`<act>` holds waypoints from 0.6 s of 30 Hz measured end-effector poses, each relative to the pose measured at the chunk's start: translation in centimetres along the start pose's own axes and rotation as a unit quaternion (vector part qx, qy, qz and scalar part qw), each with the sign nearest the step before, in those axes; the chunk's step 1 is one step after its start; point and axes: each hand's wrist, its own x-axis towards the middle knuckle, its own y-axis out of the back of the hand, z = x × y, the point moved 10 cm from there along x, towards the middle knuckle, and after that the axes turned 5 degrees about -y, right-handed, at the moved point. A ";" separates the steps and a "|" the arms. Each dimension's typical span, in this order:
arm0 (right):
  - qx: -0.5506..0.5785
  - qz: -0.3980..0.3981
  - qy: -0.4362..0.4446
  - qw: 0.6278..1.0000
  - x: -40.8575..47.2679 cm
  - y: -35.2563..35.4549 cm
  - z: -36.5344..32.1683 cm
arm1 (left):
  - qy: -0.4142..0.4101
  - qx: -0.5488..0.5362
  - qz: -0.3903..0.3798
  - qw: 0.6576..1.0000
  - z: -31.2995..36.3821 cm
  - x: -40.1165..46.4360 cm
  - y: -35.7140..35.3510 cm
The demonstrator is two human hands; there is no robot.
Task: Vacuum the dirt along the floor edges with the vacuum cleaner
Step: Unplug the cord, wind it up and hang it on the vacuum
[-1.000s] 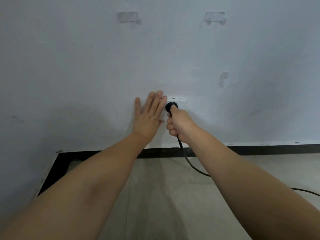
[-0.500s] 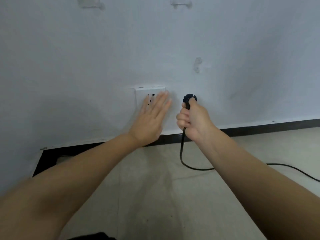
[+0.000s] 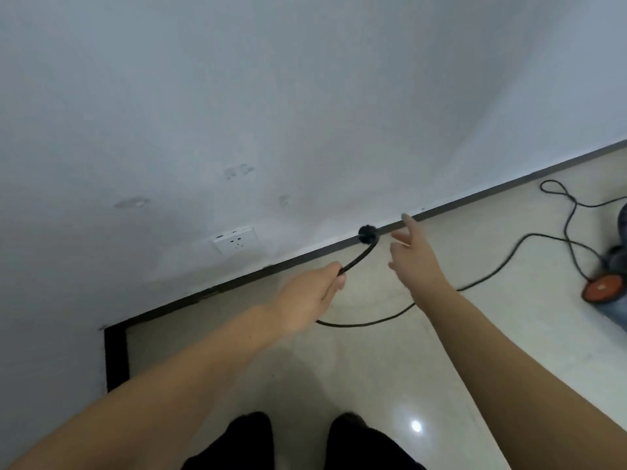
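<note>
My left hand (image 3: 314, 293) grips the black power cord (image 3: 356, 262) a short way below its black plug (image 3: 368, 234), which hangs free in front of the dark skirting. My right hand (image 3: 415, 256) is beside the plug with fingers spread and holds nothing. The cord (image 3: 488, 276) loops across the pale floor to the vacuum cleaner (image 3: 607, 286), grey with an orange wheel, at the right edge. The white wall socket (image 3: 236, 243) is bare, low on the wall to the left of the plug.
A dark skirting (image 3: 509, 189) runs along the foot of the white wall and turns at the corner (image 3: 115, 334) on the left. More cord (image 3: 570, 212) lies in loops by the vacuum. My two feet (image 3: 298, 442) stand at the bottom.
The plug came out of the socket in my right hand. My left hand left the wall and took the cord, my right hand let go. The view swung right, showing the vacuum.
</note>
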 end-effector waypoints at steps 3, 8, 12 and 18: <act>-0.247 -0.075 0.172 0.951 -5.4 0.9 -4.0 | -0.034 0.028 -0.021 0.999 5.8 0.4 3.6; -0.276 -0.063 0.143 0.948 -12.2 9.9 -7.4 | -0.047 0.016 -0.028 0.998 14.2 0.1 8.9; -0.127 0.084 0.046 0.987 -16.8 21.1 -8.7 | -0.018 -0.049 0.000 0.999 19.5 0.5 12.5; 0.172 0.301 -0.107 0.932 -24.4 37.2 -3.8 | -0.037 -0.083 -0.012 0.996 24.8 1.5 15.2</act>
